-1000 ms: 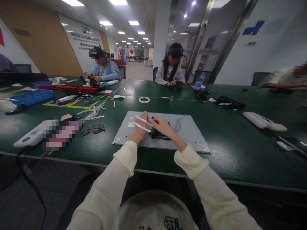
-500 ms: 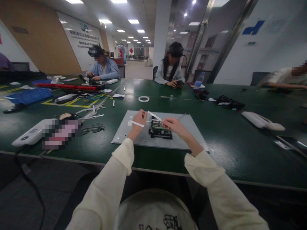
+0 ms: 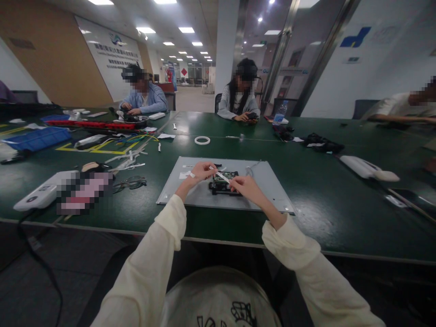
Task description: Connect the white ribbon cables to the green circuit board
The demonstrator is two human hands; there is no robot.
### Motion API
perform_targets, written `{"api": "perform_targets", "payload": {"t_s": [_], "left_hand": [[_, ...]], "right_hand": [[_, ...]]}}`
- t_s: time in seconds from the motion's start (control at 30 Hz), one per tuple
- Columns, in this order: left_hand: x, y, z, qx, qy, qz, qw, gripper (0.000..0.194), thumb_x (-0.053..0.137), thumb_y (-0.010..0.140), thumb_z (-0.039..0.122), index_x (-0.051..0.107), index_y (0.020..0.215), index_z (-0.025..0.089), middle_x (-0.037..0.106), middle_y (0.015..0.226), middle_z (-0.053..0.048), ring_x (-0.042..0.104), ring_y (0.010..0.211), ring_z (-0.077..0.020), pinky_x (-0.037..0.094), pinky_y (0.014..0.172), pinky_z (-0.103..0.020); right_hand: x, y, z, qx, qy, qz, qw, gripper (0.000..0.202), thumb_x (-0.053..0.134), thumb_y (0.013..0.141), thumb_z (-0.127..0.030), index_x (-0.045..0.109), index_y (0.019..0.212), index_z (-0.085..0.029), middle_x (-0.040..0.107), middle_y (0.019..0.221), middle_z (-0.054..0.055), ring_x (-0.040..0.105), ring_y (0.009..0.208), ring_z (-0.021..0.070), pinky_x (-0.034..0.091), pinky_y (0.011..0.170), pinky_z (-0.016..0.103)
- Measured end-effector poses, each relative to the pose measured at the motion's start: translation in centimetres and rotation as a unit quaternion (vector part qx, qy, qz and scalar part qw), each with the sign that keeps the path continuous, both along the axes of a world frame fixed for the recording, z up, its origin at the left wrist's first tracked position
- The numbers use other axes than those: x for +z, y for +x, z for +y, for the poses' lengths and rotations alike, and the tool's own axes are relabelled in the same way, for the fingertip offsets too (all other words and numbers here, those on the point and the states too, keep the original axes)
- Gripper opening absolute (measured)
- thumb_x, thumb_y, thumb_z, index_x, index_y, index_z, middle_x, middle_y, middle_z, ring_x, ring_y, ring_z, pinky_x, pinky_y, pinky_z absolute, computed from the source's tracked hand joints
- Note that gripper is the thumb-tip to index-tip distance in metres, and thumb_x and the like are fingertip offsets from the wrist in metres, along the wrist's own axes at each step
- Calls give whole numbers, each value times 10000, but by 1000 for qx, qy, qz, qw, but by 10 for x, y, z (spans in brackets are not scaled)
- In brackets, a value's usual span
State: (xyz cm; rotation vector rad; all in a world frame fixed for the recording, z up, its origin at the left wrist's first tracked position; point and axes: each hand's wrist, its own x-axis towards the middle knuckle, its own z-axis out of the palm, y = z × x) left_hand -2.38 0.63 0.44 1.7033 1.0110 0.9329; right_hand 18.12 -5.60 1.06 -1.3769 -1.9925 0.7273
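A short white strip of tape (image 3: 223,177) stretches between my two hands, slanting down to the right. My left hand (image 3: 201,171) pinches its upper left end, and my right hand (image 3: 245,185) pinches the lower right end. Another piece of white tape clings near my left wrist. Below the strip, a black-framed device with a green circuit board (image 3: 218,187) rests on a grey metal panel (image 3: 185,193); my hands partly cover it. Thin wires (image 3: 250,170) lie on the panel behind my right hand.
A roll of white tape (image 3: 202,141) lies beyond the panel. To the left are eyeglasses (image 3: 134,182), tape scraps (image 3: 131,159), a white device (image 3: 42,190) and a blue tray (image 3: 37,138). A white device (image 3: 363,167) lies right. Several people sit around the green table (image 3: 313,190).
My left hand has turned and come in toward the strip's upper left end, which it now pinches. My right hand keeps its pinch, with the strip slightly lower. The view has shifted slightly.
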Motion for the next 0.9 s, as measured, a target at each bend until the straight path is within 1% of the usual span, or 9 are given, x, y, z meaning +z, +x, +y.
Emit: {"api": "perform_targets", "payload": {"t_s": [0.07, 0.13, 0.23, 0.33, 0.43, 0.5, 0.67, 0.77, 0.9], "left_hand": [[3, -3, -2, -15, -5, -8, 1000, 281, 641, 684, 400, 577, 726, 129, 514, 505, 44, 399, 412, -34, 279, 408, -165], [6, -5, -5, -39, -16, -27, 999, 272, 639, 687, 391, 569, 720, 131, 526, 529, 36, 420, 437, -38, 286, 419, -164], [11, -7, -9, -59, -51, -55, 995, 256, 650, 675, 368, 553, 713, 134, 524, 540, 36, 423, 451, -38, 264, 416, -159], [14, -8, -11, -67, -82, -66, 992, 253, 665, 654, 352, 546, 706, 135, 508, 532, 41, 417, 449, -37, 234, 408, -160], [14, -8, -11, -72, -89, -68, 991, 260, 671, 641, 355, 552, 710, 135, 492, 526, 47, 414, 447, -38, 225, 405, -165], [13, -8, -11, -68, -87, -58, 992, 273, 670, 641, 372, 557, 713, 133, 494, 530, 45, 416, 451, -41, 230, 406, -167], [8, -9, -11, -68, -58, -9, 996, 294, 630, 685, 415, 583, 744, 130, 542, 579, 19, 458, 493, -54, 276, 430, -170], [5, -10, -9, -77, -48, 8, 996, 285, 624, 693, 404, 590, 772, 132, 558, 596, 16, 464, 502, -58, 286, 435, -170], [3, -10, -7, -77, -38, 24, 996, 284, 627, 688, 393, 592, 784, 127, 572, 603, 10, 474, 507, -62, 301, 440, -167]], "right_hand": [[1, 1, -2, 5, 61, -45, 997, 287, 478, 820, -381, 654, 804, -156, 635, 672, 33, 551, 584, 127, 406, 599, 262], [2, 2, -4, 20, 134, -75, 988, 321, 535, 791, -354, 607, 1041, -166, 647, 824, 57, 577, 695, 157, 436, 688, 309], [3, 2, -8, 71, 208, -82, 972, 626, 576, 759, -279, 355, 1340, -207, 569, 1119, 94, 563, 916, 204, 443, 807, 376], [3, 1, -10, 113, 231, -76, 963, 717, 541, 772, -204, 210, 1406, -259, 458, 1271, 90, 516, 1045, 212, 435, 875, 401], [1, 0, -10, 135, 255, -89, 953, 699, 532, 778, -173, 229, 1401, -265, 420, 1310, 85, 478, 1112, 217, 439, 894, 396], [-3, -1, -9, 143, 270, -115, 945, 623, 523, 793, -166, 310, 1372, -248, 471, 1262, 87, 494, 1094, 214, 462, 861, 376], [-13, 0, -3, 171, 349, -132, 912, 230, 460, 858, -154, 624, 1017, -179, 629, 984, 71, 584, 888, 158, 485, 785, 301], [-14, 0, -3, 172, 382, -143, 896, 192, 468, 867, -180, 651, 927, -171, 639, 951, 66, 586, 855, 150, 484, 766, 288], [-12, -3, -5, 165, 381, -152, 897, 173, 492, 855, -193, 663, 873, -176, 625, 987, 68, 568, 899, 161, 474, 782, 302]]}}
